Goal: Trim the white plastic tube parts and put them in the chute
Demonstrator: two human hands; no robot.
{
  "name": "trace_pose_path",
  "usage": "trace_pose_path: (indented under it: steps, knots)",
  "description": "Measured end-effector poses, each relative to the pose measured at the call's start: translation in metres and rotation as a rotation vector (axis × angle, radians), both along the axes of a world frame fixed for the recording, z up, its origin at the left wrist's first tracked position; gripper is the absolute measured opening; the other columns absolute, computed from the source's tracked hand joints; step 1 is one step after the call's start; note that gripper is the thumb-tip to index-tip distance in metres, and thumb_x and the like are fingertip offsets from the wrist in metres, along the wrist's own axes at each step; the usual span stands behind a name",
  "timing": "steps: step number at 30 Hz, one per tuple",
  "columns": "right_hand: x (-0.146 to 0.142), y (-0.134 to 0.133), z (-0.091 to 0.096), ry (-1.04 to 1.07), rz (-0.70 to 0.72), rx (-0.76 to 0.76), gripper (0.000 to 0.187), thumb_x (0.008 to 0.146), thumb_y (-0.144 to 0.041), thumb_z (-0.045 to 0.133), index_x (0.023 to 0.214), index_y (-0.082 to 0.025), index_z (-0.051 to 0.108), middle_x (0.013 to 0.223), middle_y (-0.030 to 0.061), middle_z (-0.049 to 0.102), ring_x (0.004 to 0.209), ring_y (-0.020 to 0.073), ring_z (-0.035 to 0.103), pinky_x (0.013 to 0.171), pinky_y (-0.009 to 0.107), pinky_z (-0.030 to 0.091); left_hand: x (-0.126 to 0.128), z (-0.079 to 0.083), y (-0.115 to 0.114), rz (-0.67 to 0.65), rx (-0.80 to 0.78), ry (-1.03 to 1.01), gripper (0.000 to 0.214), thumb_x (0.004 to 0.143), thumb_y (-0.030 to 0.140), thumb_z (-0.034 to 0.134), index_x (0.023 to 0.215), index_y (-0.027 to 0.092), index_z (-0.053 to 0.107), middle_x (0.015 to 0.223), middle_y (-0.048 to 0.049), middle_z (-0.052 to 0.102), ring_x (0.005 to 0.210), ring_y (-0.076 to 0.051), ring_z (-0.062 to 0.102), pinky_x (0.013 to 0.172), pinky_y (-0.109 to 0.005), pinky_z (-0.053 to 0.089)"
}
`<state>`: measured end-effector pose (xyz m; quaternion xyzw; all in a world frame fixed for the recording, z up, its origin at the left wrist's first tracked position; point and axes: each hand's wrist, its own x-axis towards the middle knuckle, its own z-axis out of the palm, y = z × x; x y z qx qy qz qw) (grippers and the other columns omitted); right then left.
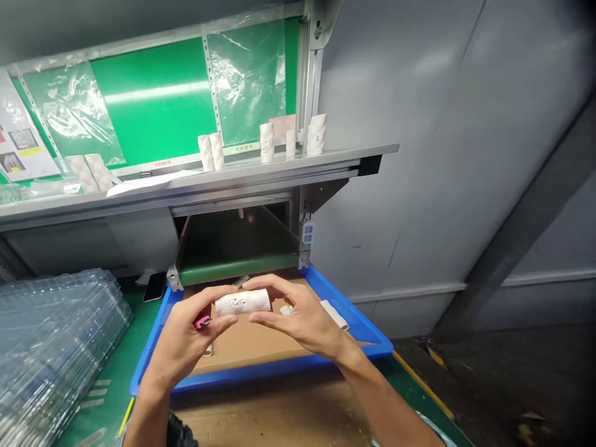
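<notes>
I hold a small white cylinder (243, 302) with dark script on its side between both hands, lying sideways above a blue tray (354, 323). My left hand (184, 338) pinches its left end and also has a small pink object (202, 321) tucked under the fingers. My right hand (298, 313) curls over the cylinder's right end from above. A brown cardboard sheet (261, 344) lines the tray beneath my hands. A white strip (334, 314) lies in the tray just right of my right hand.
A metal shelf (279, 166) above carries several white cylinders (267, 142) before a green board (158, 102). A stack of clear plastic trays (51, 347) sits at left. A dark phone (154, 287) lies beside the tray. A grey wall (442, 155) stands at right.
</notes>
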<state>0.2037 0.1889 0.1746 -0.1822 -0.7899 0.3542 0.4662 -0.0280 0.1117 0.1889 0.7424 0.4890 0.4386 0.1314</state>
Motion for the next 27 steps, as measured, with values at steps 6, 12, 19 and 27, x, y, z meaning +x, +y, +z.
trace_pose_path:
  steps: [6,12,19,27]
  knots:
    - [0.002,0.007,0.003,0.073,0.112,-0.187,0.036,0.086,-0.038,0.092,0.119,-0.027,0.080,0.101,-0.0009,0.083,0.088,0.0170,0.077,0.082,0.026,0.064,0.008,-0.004,-0.001,0.069,0.036,-0.034,0.030,0.101,0.038,0.075,0.128,0.026,0.077,0.110,-0.0044,0.081,0.080,-0.017,0.071,0.064,-0.022,0.053]
    - [0.002,0.007,0.003,0.124,0.201,-0.272,0.037,0.088,-0.035,0.090,0.123,-0.026,0.079,0.110,0.0008,0.084,0.101,0.0191,0.081,0.091,0.028,0.067,0.010,-0.010,-0.002,0.121,0.100,-0.017,0.030,0.102,0.040,0.076,0.130,0.029,0.076,0.124,-0.0049,0.079,0.087,-0.018,0.072,0.066,-0.023,0.053]
    - [0.003,0.004,0.006,0.137,0.177,-0.185,0.032,0.091,-0.031,0.088,0.121,-0.026,0.080,0.117,0.0017,0.083,0.105,0.0200,0.081,0.099,0.032,0.067,0.013,-0.007,-0.002,0.094,0.145,-0.004,0.028,0.103,0.038,0.076,0.129,0.030,0.075,0.114,-0.0032,0.079,0.084,-0.016,0.072,0.063,-0.021,0.053]
    - [0.003,0.001,0.009,0.117,0.154,-0.091,0.025,0.097,-0.031,0.082,0.121,-0.024,0.079,0.118,0.0044,0.083,0.107,0.0215,0.080,0.101,0.034,0.066,0.012,-0.004,-0.002,0.054,0.169,0.025,0.027,0.104,0.037,0.074,0.130,0.032,0.073,0.114,-0.0026,0.079,0.089,-0.016,0.074,0.067,-0.019,0.053]
